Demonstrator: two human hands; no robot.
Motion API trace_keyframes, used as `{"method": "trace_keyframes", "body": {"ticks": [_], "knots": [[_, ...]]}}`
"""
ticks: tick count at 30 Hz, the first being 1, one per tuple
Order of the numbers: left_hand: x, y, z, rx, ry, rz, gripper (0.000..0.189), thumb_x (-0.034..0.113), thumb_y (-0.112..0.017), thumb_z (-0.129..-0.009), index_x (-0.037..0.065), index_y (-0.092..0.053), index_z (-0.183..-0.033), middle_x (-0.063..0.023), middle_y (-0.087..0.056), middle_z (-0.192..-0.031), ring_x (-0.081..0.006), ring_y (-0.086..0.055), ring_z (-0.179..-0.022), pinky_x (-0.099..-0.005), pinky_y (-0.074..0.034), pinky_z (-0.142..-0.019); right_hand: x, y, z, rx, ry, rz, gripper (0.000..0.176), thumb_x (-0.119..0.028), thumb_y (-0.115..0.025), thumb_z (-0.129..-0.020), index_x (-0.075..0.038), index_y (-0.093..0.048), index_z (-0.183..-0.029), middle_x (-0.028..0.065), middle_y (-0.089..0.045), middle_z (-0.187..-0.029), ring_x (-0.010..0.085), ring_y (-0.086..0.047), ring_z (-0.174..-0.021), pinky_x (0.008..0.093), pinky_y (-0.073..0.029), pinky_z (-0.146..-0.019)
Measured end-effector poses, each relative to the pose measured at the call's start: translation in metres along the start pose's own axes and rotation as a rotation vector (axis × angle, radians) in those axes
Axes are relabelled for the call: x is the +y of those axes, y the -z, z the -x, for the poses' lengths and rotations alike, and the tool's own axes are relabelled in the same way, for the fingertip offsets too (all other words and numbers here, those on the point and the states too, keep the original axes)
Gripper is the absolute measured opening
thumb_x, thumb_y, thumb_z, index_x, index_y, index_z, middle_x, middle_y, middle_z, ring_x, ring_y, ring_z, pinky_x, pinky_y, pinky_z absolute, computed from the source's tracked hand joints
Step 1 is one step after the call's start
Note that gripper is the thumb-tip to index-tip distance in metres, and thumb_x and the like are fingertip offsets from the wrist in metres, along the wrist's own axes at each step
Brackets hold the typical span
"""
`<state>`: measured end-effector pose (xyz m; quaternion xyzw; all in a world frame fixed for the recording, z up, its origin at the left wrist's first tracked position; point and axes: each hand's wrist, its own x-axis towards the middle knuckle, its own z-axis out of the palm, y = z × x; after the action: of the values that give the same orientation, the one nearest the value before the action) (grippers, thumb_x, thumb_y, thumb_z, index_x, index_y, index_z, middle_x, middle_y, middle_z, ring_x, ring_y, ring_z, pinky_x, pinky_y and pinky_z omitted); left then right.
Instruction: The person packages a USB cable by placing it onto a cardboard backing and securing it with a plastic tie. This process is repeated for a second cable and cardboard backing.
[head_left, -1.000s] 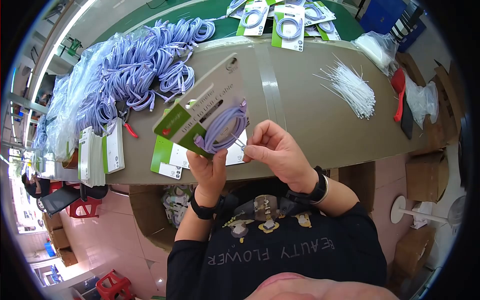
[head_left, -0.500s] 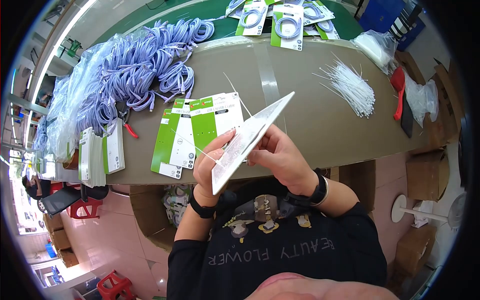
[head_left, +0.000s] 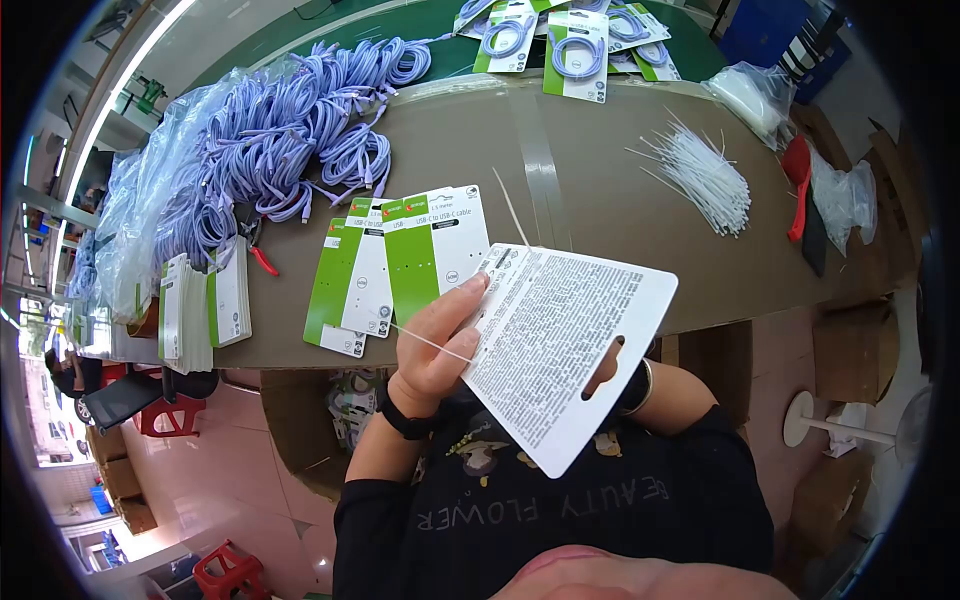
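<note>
My left hand [head_left: 436, 342] is closed on the left edge of a white printed card [head_left: 560, 345], whose text side and slotted hole face up. One thin white zip tie [head_left: 512, 207] sticks up past the card's far edge, and another runs out to the left beside my left thumb. The card hides my right hand; only the wrist with its band shows behind it. Just beyond my left hand, green and white cable cards [head_left: 437, 240] lie overlapping on the brown table [head_left: 450, 130].
Bundled lilac cables [head_left: 290, 130] fill the left side, with red-handled pliers [head_left: 262, 260] and stacked cards [head_left: 230, 295] nearby. Loose zip ties [head_left: 700, 180] and a red-handled tool [head_left: 796, 185] lie right. Packed cards [head_left: 576, 60] are at the back; an open carton [head_left: 300, 430] stands below.
The card has turned from nearly edge-on to show its printed face, and it now covers my right hand. My left hand has kept hold of its edge.
</note>
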<state>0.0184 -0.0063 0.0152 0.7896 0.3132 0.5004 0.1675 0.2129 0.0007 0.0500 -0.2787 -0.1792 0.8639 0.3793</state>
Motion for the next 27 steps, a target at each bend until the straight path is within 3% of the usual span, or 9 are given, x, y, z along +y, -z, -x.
{"method": "trace_keyframes", "body": {"ticks": [2, 6, 9, 13, 18, 21, 22, 25, 27], "knots": [[-0.002, -0.001, 0.002, -0.028, -0.016, -0.037, 0.033, -0.001, -0.056, -0.084, -0.001, -0.046, -0.115, -0.0317, -0.06, -0.11, -0.0384, -0.064, -0.099, -0.0439, -0.053, -0.086, 0.0, 0.0, 0.0, 0.013, 0.016, -0.041, 0.031, -0.01, -0.065, -0.088, -0.001, -0.054, -0.115, 0.0063, -0.063, -0.105, 0.0113, -0.063, -0.093, 0.0242, -0.051, -0.078], [-0.011, -0.005, 0.016, -0.047, 0.184, 0.117, 0.039, -0.001, -0.054, -0.086, 0.0, -0.043, -0.124, -0.0259, -0.057, -0.12, -0.0326, -0.059, -0.109, -0.0422, -0.047, -0.095, 0.001, 0.018, -0.017, 0.056, 0.169, 0.174, 0.029, -0.01, -0.062, -0.091, 0.0, -0.055, -0.116, 0.0063, -0.064, -0.104, 0.0104, -0.063, -0.088, 0.0221, -0.051, -0.075], [0.004, -0.012, 0.002, 0.442, 0.297, 0.484, 0.042, 0.002, -0.052, -0.092, 0.004, -0.038, -0.132, -0.0175, -0.05, -0.132, -0.0254, -0.052, -0.117, -0.0398, -0.041, -0.102, -0.008, 0.056, -0.043, -0.245, 0.673, 0.32, 0.027, -0.009, -0.06, -0.092, 0.001, -0.057, -0.117, 0.0065, -0.065, -0.105, 0.0094, -0.062, -0.089, 0.0204, -0.05, -0.076], [0.009, -0.012, -0.003, 0.36, 0.534, 0.981, 0.043, 0.008, -0.05, -0.097, 0.007, -0.034, -0.137, -0.01, -0.043, -0.137, -0.021, -0.05, -0.12, -0.0374, -0.042, -0.101, -0.003, 0.017, -0.025, -0.138, 0.363, 0.361, 0.018, -0.01, -0.059, -0.093, 0.001, -0.059, -0.108, 0.0031, -0.064, -0.098, 0.0067, -0.06, -0.08, 0.0196, -0.049, -0.071], [0.014, -0.015, -0.009, 0.3, 0.581, 1.24, 0.045, 0.01, -0.05, -0.098, 0.008, -0.033, -0.139, -0.0068, -0.046, -0.136, -0.0181, -0.048, -0.122, -0.0352, -0.04, -0.103, -0.004, 0.007, -0.018, -0.249, 0.339, 0.332, 0.016, -0.011, -0.058, -0.094, 0.001, -0.06, -0.105, 0.0041, -0.063, -0.093, 0.0109, -0.059, -0.077, 0.0228, -0.049, -0.071], [0.008, -0.018, -0.003, 0.321, 0.619, 1.313, 0.044, 0.013, -0.05, -0.098, 0.01, -0.034, -0.139, -0.0066, -0.046, -0.135, -0.0184, -0.048, -0.123, -0.037, -0.041, -0.102, 0.003, 0.026, -0.031, -0.12, 0.919, 1.019, 0.019, -0.008, -0.058, -0.092, -0.001, -0.06, -0.109, 0.0083, -0.064, -0.095, 0.0186, -0.061, -0.082, 0.0277, -0.049, -0.077], [0.008, -0.02, -0.001, 0.324, 0.62, 1.314, 0.044, 0.013, -0.05, -0.098, 0.01, -0.034, -0.139, -0.0066, -0.046, -0.135, -0.0184, -0.048, -0.123, -0.037, -0.041, -0.102, 0.004, 0.033, -0.033, -0.12, 0.916, 1.02, 0.019, -0.008, -0.058, -0.092, -0.001, -0.06, -0.109, 0.0083, -0.064, -0.095, 0.0186, -0.061, -0.082, 0.0277, -0.049, -0.077], [0.008, -0.023, 0.001, 0.377, 0.601, 1.277, 0.043, 0.014, -0.05, -0.098, 0.012, -0.034, -0.139, -0.0059, -0.047, -0.135, -0.0184, -0.048, -0.123, -0.0384, -0.042, -0.102, 0.001, 0.049, -0.037, 0.21, 0.775, 1.165, 0.02, -0.006, -0.06, -0.088, -0.001, -0.061, -0.108, 0.0106, -0.064, -0.097, 0.0248, -0.061, -0.09, 0.0309, -0.048, -0.086], [0.011, -0.02, 0.0, 0.397, 0.62, 1.302, 0.043, 0.014, -0.05, -0.098, 0.012, -0.034, -0.139, -0.0058, -0.047, -0.135, -0.0185, -0.048, -0.123, -0.0389, -0.042, -0.102, -0.004, 0.034, -0.034, 0.164, 0.861, 1.175, 0.017, -0.006, -0.06, -0.088, -0.001, -0.061, -0.104, 0.0099, -0.063, -0.093, 0.0251, -0.06, -0.089, 0.032, -0.047, -0.087]]}}
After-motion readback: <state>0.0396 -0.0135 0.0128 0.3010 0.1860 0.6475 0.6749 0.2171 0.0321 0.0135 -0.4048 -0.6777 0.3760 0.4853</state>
